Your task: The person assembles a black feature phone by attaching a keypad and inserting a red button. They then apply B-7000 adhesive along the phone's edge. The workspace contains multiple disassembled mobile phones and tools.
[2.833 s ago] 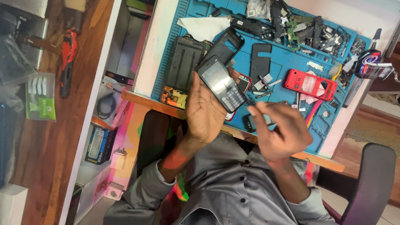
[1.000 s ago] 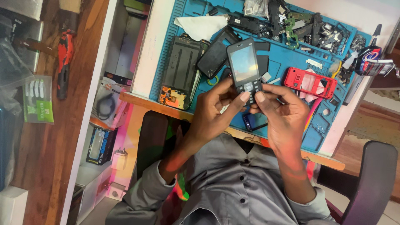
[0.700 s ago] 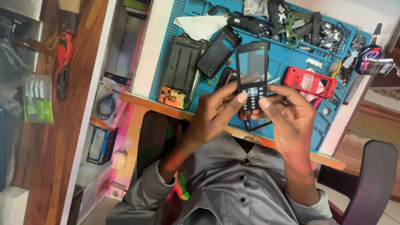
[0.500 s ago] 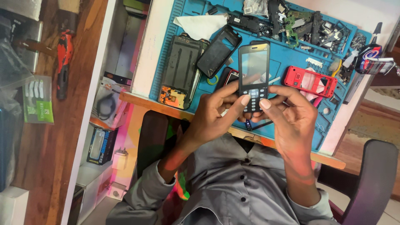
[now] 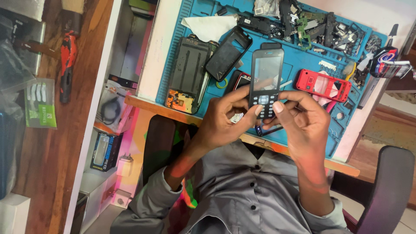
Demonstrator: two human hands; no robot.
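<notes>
A black keypad phone [image 5: 265,78] stands upright above the blue work mat [image 5: 289,60], its dark screen facing me. My left hand [image 5: 227,118] grips its lower left side, thumb on the keypad. My right hand [image 5: 301,119] holds the lower right side, thumb also on the keys. Both hands are in front of my grey shirt, over the desk's front edge.
On the mat lie a black phone back cover [image 5: 227,53], a stripped phone body [image 5: 188,71], a red phone frame [image 5: 323,85], a white cloth [image 5: 209,27] and several loose parts at the back. A red-handled tool [image 5: 66,65] lies on the wooden surface at left. A chair arm [image 5: 385,186] is at right.
The phone went from lying tilted in my left hand alone to upright, screen toward me, held in both hands with thumbs on the keypad.
</notes>
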